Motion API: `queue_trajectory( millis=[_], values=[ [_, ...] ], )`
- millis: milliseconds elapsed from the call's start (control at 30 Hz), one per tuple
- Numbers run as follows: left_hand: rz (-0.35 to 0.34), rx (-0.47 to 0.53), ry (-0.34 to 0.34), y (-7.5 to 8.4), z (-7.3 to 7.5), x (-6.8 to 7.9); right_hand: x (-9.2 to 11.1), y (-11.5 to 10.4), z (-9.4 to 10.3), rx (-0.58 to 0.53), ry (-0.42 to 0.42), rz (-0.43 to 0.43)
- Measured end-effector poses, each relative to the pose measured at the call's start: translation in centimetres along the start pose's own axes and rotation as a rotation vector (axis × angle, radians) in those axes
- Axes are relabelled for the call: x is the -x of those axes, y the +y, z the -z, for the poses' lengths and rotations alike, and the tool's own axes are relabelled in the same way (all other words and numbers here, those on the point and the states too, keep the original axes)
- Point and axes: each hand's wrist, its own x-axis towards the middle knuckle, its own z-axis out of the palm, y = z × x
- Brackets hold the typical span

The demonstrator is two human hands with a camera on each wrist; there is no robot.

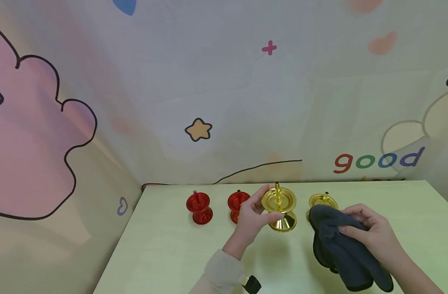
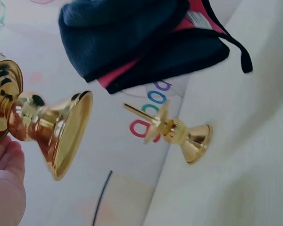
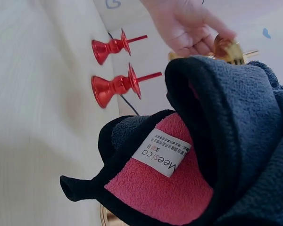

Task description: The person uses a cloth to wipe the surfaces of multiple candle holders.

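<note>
My left hand (image 1: 250,218) holds a gold candle holder (image 1: 284,223) upright around its middle, with the fingers behind and the thumb in front. In the left wrist view the foot of this candle holder (image 2: 68,136) hangs off the table. My right hand (image 1: 374,234) pinches a bunched cloth (image 1: 335,245), dark blue-grey outside. The right wrist view shows the cloth's pink inner side (image 3: 165,188), a white label (image 3: 162,151) and black edging. Behind the cloth stands a second gold candle holder (image 1: 323,200), partly hidden in the head view.
Two red candle holders, one at left (image 1: 201,215) and one partly behind my left hand (image 1: 237,200), stand toward the back of the pale table (image 1: 154,253). A printed backdrop (image 1: 238,102) rises behind the table and along its left side.
</note>
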Motion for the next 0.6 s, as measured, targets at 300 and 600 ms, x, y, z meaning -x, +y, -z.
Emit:
queue_trajectory(
  millis=[300,600],
  values=[
    [0.101,-0.070,0.132,-3.2,-0.8,-2.4,0.4,0.3,1.1,-0.039,0.034,0.006],
    [0.144,-0.107,0.215,-6.7,-0.8,-4.0,0.8,0.8,1.5,-0.103,0.037,0.009]
  ],
)
